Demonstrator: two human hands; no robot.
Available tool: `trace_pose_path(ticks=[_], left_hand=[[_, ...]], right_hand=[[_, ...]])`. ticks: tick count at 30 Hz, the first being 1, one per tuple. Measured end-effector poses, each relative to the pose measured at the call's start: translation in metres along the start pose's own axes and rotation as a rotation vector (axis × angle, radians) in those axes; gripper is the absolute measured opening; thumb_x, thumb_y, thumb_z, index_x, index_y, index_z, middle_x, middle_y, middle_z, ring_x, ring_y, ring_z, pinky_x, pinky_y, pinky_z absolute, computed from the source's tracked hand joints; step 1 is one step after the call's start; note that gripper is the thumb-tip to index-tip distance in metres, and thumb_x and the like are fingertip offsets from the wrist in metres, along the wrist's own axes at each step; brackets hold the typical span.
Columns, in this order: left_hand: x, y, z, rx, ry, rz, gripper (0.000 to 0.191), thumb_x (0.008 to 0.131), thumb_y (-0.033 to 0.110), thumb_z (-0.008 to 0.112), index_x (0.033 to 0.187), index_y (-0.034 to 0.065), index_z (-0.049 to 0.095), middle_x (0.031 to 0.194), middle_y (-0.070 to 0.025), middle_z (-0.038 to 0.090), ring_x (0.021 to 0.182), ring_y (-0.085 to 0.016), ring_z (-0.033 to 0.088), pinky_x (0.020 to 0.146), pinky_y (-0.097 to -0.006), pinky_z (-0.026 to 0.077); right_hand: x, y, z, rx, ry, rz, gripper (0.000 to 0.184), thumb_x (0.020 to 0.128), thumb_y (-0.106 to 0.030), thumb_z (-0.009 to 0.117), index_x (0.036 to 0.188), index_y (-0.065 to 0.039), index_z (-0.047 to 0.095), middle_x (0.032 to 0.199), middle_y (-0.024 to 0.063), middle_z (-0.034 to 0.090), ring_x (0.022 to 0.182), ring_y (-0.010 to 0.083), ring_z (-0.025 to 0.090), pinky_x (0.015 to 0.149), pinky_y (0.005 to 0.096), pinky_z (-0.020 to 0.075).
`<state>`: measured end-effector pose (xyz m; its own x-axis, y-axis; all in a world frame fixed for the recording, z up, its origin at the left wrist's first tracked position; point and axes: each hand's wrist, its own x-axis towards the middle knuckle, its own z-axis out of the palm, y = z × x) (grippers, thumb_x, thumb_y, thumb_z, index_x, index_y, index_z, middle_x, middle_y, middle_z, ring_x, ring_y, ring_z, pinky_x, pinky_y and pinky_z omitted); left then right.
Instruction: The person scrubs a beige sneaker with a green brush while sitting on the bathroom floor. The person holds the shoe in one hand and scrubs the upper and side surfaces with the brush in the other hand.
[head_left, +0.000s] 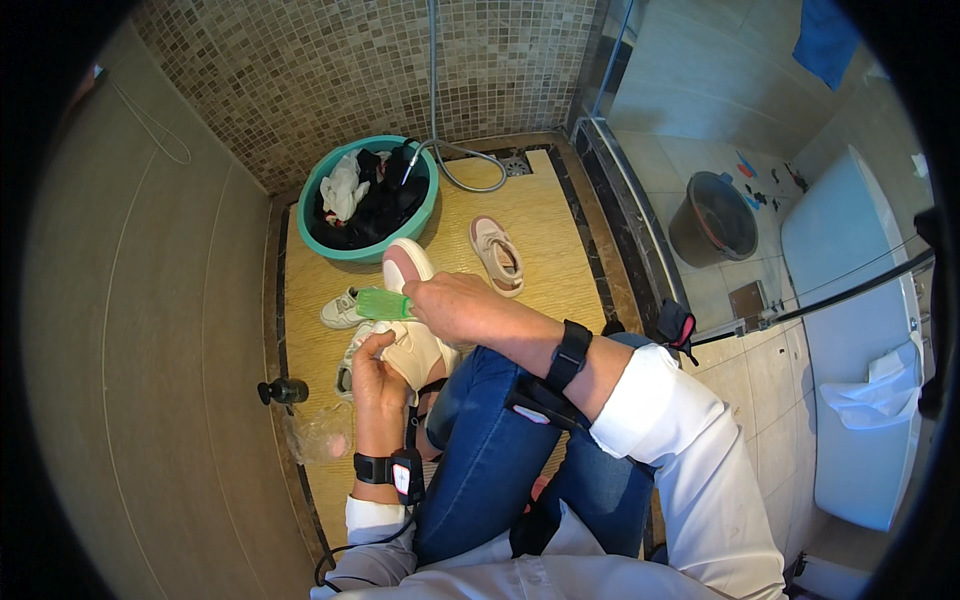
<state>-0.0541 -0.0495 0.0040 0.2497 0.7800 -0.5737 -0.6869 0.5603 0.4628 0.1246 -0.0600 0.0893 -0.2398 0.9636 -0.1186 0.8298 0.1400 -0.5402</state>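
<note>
My left hand (381, 379) grips the ankle end of a cream sneaker (409, 268) with a pink toe panel, its toe pointing away from me. In my right hand (454, 306) is a green scrub brush (381, 304), lying across the middle of that shoe; its bristles cannot be made out. A second pink-and-cream sneaker (496, 255) rests on the yellow tiled floor ahead and to the right. Left of the held shoe is a small white sneaker (341, 309). Another pale shoe (344, 375) is partly hidden behind my left hand.
A teal basin (306, 219) of dark and white laundry stands against the mosaic wall. The shower hose (433, 67) curls near a floor drain (517, 166). A dark pump bottle (286, 391) and clear plastic bag (319, 435) lie left. Beyond the raised threshold (637, 202) stands a bucket (690, 236).
</note>
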Motion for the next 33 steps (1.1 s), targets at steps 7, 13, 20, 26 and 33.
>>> trace_pose_path(ticks=[7,13,20,26,33], left_hand=[[-0.006,0.005,0.004,0.014,-0.035,0.098,0.038,0.078,-0.001,0.058,0.116,-0.0010,0.053,0.118,-0.0163,0.060,0.110,-0.032,0.060,0.101,-0.0469,0.046],[-0.008,0.015,0.003,-0.023,-0.083,0.097,0.038,0.078,0.001,0.058,0.116,-0.0019,0.053,0.119,-0.0180,0.061,0.112,-0.032,0.059,0.102,-0.0470,0.045],[-0.010,0.025,0.003,-0.029,-0.048,0.129,0.042,0.078,0.003,0.059,0.119,-0.0042,0.052,0.120,-0.0191,0.060,0.113,-0.033,0.058,0.103,-0.0481,0.044],[-0.010,0.016,0.005,-0.045,-0.077,0.050,0.043,0.077,0.001,0.059,0.119,-0.0026,0.052,0.119,-0.0171,0.060,0.113,-0.032,0.058,0.104,-0.0470,0.043],[-0.010,0.032,0.000,-0.082,-0.043,0.136,0.043,0.077,0.003,0.058,0.119,-0.0055,0.053,0.124,-0.0204,0.058,0.116,-0.035,0.056,0.106,-0.0493,0.041]], right_hand=[[-0.002,-0.011,-0.003,0.103,0.032,0.023,0.028,0.094,-0.024,0.049,0.111,-0.003,0.057,0.093,0.0265,0.066,0.090,0.0427,0.064,0.079,0.0506,0.0490],[-0.003,-0.007,-0.004,0.073,0.014,-0.006,0.030,0.095,-0.027,0.048,0.118,-0.007,0.053,0.094,0.0253,0.066,0.091,0.0420,0.064,0.078,0.0507,0.0490],[-0.003,-0.008,-0.006,0.082,-0.020,0.005,0.030,0.095,-0.027,0.048,0.119,-0.010,0.053,0.094,0.0243,0.066,0.091,0.0414,0.064,0.078,0.0508,0.0486],[-0.002,-0.008,-0.004,0.092,-0.026,0.028,0.030,0.095,-0.028,0.048,0.121,-0.012,0.053,0.097,0.0240,0.067,0.093,0.0413,0.064,0.080,0.0502,0.0489],[-0.003,-0.005,-0.008,0.098,-0.055,0.000,0.031,0.095,-0.029,0.049,0.120,-0.012,0.055,0.097,0.0237,0.067,0.094,0.0406,0.064,0.081,0.0495,0.0493]])
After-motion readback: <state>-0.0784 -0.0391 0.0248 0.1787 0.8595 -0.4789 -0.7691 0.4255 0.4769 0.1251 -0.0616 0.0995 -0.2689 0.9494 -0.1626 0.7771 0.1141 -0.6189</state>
